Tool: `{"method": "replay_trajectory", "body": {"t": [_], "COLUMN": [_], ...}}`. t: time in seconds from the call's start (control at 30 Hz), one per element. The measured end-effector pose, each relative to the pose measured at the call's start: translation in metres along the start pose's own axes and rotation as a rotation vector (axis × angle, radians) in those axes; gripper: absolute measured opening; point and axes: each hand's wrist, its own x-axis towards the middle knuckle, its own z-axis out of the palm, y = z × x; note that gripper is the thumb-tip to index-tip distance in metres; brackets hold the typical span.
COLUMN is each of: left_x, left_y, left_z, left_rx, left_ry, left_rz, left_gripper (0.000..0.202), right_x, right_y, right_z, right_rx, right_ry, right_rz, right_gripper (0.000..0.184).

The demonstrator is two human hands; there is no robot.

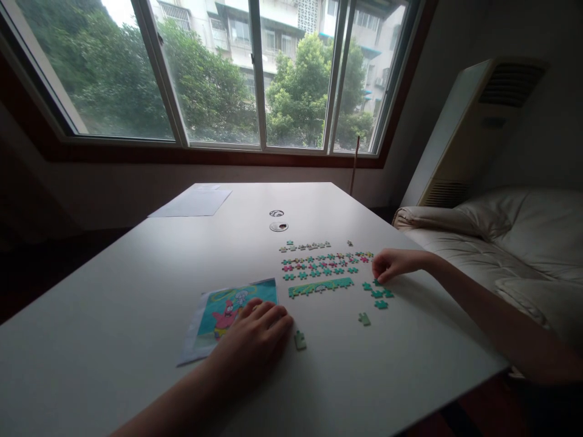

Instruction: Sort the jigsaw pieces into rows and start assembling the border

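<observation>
My left hand (pixel 264 325) lies palm down with its fingers loosely spread, over the lower right part of a cartoon picture sheet (pixel 225 312). Just right of it is a single pale green jigsaw piece (pixel 299 340). My right hand (pixel 396 264) has its fingers curled down, with the tips closed at a green jigsaw piece (pixel 377 282) that they partly hide. Several loose green pieces (pixel 377 294) lie below those fingertips, with another pale green piece (pixel 364 319) nearer me. Between my hands lies a joined strip of puzzle (pixel 321 286).
Rows of loose jigsaw pieces (pixel 321 265) lie beyond the strip. Two small round items (pixel 279 226) and a white sheet (pixel 194 201) are farther back on the white table (pixel 113 315). A pale sofa (pixel 492 243) stands at the right, windows beyond.
</observation>
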Motion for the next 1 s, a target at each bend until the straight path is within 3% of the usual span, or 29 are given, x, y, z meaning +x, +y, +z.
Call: {"method": "replay_trajectory", "body": {"t": [0.13, 0.3, 0.47, 0.67, 0.83, 1.0], "left_x": [0.0, 0.0, 0.0, 0.0, -0.003, -0.004], "left_y": [0.001, 0.0, 0.001, 0.002, 0.002, 0.001], "left_z": [-0.001, -0.001, -0.002, -0.006, -0.004, -0.002], "left_rx": [0.0, 0.0, 0.018, 0.033, 0.026, 0.012], "left_ry": [0.008, -0.012, -0.011, -0.001, 0.008, -0.011], "left_rz": [-0.002, -0.005, -0.005, 0.003, -0.004, -0.008], "left_gripper": [0.021, 0.021, 0.021, 0.021, 0.021, 0.021], "right_x": [0.003, 0.024, 0.088, 0.169, 0.205, 0.218], "right_y": [-0.008, -0.039, -0.075, -0.107, -0.116, -0.118], "right_z": [-0.005, -0.022, -0.03, -0.033, -0.03, -0.03], "right_rx": [-0.109, -0.222, -0.284, -0.293, -0.259, -0.186], "right_ry": [0.031, 0.123, 0.244, 0.358, 0.303, 0.214], "right_rz": [-0.007, -0.073, -0.19, -0.208, -0.158, -0.076], "right_gripper": [0.036, 0.038, 0.029, 0.026, 0.033, 0.042]}}
